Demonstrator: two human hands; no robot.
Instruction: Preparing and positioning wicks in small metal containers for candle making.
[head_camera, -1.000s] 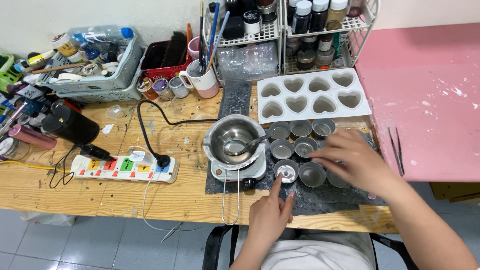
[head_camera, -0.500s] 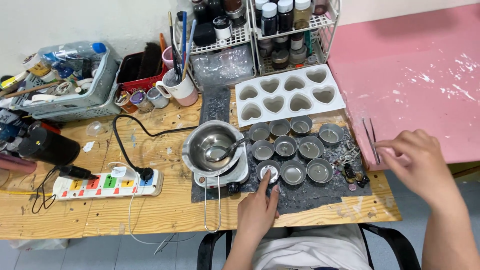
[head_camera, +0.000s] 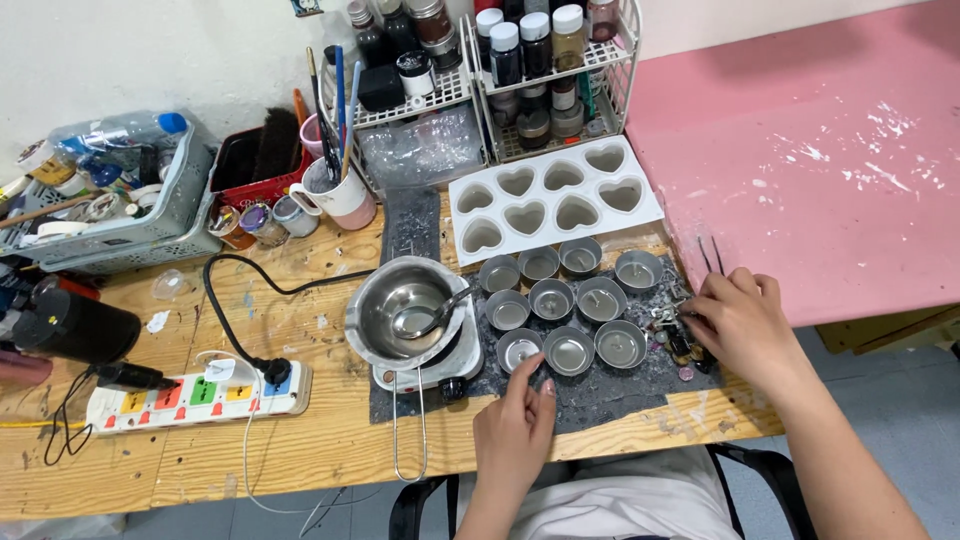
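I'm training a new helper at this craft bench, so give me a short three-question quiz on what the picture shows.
1. True or false: the metal pot on the small hotplate has a spoon in it.
2. How many heart-shaped hollows does the white mould have?
A) four B) six C) seven D) nine
3. Which hand rests on the small dark bits at the right end of the dark mat?

Key
1. True.
2. C: seven.
3. The right hand; the left hand points a finger at the nearest metal cup.
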